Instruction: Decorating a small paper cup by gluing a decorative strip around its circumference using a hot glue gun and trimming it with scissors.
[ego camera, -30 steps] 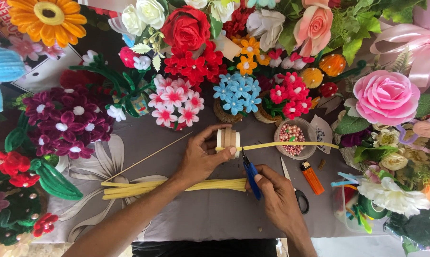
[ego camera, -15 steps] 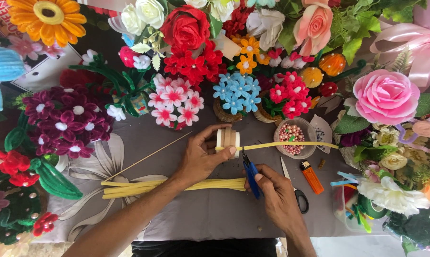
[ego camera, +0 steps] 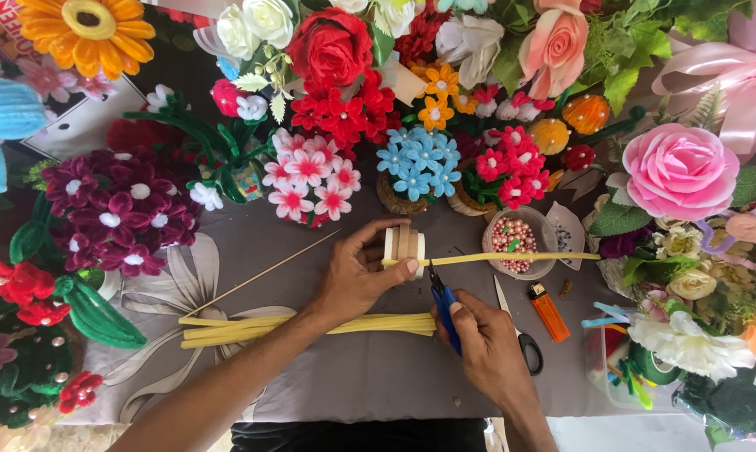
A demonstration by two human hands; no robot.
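Here, the left hand (ego camera: pixel 357 280) is pinching a small cream-coloured block (ego camera: pixel 404 246), thumb along its lower edge and fingers curled over the top, just above the grey counter (ego camera: pixel 361 377) near its middle. A yellow pipe cleaner (ego camera: pixel 512 259) is running out from the block to the right, passing over a clear bowl of pink beads (ego camera: pixel 516 241). The right hand (ego camera: pixel 487 347) is closing around blue-handled cutters (ego camera: pixel 441 297), whose tip is pointing up at the pipe cleaner just beside the block; whether the blades are touching the wire I cannot tell.

Below the hands, a bundle of yellow pipe cleaners (ego camera: pixel 294 326) is lying across the counter, with a thin wooden skewer (ego camera: pixel 261 274) slanting above it. Scissors (ego camera: pixel 516 331) and an orange lighter (ego camera: pixel 548 311) are resting to the right of the cutters. Handmade flowers are crowding round: a blue cluster (ego camera: pixel 418 163), pink-and-white blooms (ego camera: pixel 307 177) and a big pink rose (ego camera: pixel 678 170).

The likeliest mishap, as I judge it, is a cut landing off its mark, since the long free end is hanging unsupported and could swing. It could also tip the bead bowl sitting right under it, or the blades could nip the thumb close by.
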